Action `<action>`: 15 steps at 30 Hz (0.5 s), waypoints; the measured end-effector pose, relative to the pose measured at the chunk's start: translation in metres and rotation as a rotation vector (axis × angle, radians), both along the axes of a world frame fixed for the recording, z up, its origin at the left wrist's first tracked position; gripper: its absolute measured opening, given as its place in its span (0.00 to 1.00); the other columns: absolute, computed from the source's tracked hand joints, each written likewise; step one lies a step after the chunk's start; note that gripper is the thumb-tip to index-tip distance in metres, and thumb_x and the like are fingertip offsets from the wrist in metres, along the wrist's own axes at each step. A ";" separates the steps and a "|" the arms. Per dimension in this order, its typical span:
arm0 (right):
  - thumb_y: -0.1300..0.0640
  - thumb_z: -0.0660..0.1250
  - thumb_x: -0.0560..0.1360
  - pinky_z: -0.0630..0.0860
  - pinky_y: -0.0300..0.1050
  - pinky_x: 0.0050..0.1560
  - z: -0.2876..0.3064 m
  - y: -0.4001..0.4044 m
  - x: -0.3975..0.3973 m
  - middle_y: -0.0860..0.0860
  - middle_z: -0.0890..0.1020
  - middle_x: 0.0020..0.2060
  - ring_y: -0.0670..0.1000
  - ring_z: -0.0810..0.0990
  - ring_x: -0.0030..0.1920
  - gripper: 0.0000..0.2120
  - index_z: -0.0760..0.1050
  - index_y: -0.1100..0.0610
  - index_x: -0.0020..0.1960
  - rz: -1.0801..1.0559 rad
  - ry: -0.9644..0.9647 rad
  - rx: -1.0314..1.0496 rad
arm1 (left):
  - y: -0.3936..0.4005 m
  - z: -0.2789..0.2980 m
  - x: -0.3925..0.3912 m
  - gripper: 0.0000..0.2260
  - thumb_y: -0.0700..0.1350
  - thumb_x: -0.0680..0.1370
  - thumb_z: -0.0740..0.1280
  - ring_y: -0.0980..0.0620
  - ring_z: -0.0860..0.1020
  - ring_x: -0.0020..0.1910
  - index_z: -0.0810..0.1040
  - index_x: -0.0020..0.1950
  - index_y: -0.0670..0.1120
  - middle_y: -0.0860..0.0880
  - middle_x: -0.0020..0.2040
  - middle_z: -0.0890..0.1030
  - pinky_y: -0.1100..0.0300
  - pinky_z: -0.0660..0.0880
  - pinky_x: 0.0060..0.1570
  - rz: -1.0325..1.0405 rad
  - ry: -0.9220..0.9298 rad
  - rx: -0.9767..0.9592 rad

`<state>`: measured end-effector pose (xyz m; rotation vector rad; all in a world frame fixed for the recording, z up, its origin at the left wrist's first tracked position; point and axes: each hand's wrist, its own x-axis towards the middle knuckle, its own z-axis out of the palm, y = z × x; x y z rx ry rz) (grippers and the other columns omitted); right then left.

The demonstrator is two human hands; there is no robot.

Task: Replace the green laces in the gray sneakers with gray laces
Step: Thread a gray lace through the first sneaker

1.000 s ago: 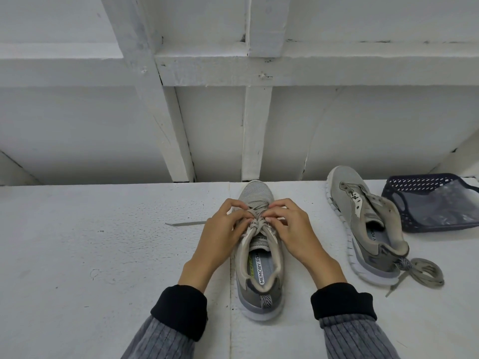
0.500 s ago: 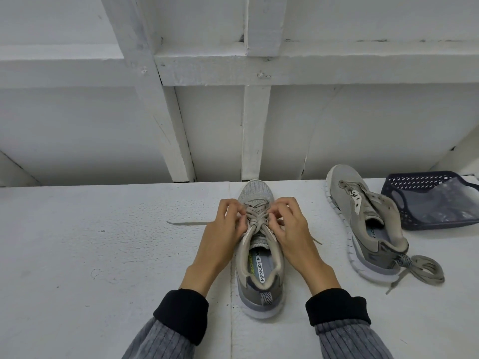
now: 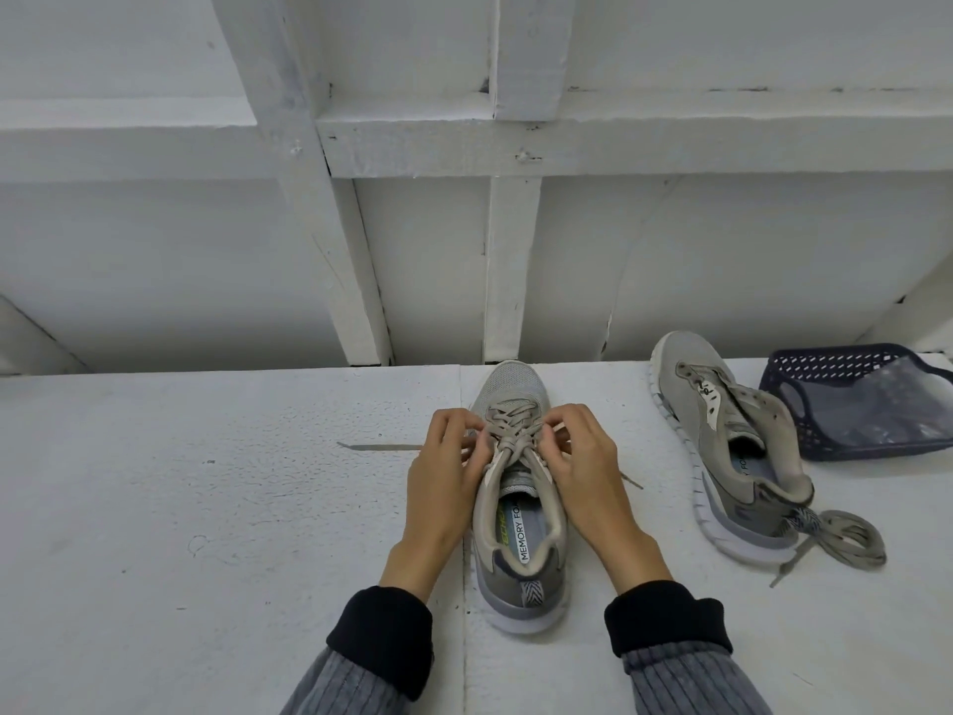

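Hands pinched the gray lace point(image 3: 513, 430) on the near sneaker point(image 3: 518, 508): left hand point(image 3: 446, 477), right hand point(image 3: 580, 467); lacing looked nearly done. Next: tighten and tie just behind the pinch.

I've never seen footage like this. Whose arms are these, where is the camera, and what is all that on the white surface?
There is no machine here: these are a person's two bare arms, filmed by a wide-angle camera worn on the head and looking forward and down. That is why the arms come in from the bottom edge. The left hand and the right hand sit on either side of a gray sneaker and pinch its gray lace, which is threaded across the front; one loose end lies flat out to the left. A second sneaker stands to the right with no lace in its eyelets, and a coiled gray lace lies by its heel. Behind it sits a dark blue basket with a clear plastic bag inside. Everything rests on a white table.
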<state>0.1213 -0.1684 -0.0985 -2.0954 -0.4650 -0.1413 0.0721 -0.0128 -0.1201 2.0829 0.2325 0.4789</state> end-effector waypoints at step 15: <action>0.61 0.62 0.80 0.70 0.26 0.40 0.002 0.007 -0.006 0.46 0.73 0.44 0.40 0.75 0.41 0.04 0.73 0.55 0.46 -0.153 -0.038 0.003 | -0.009 0.002 0.001 0.03 0.43 0.81 0.66 0.64 0.78 0.49 0.76 0.48 0.46 0.56 0.51 0.73 0.65 0.78 0.47 0.058 -0.037 -0.089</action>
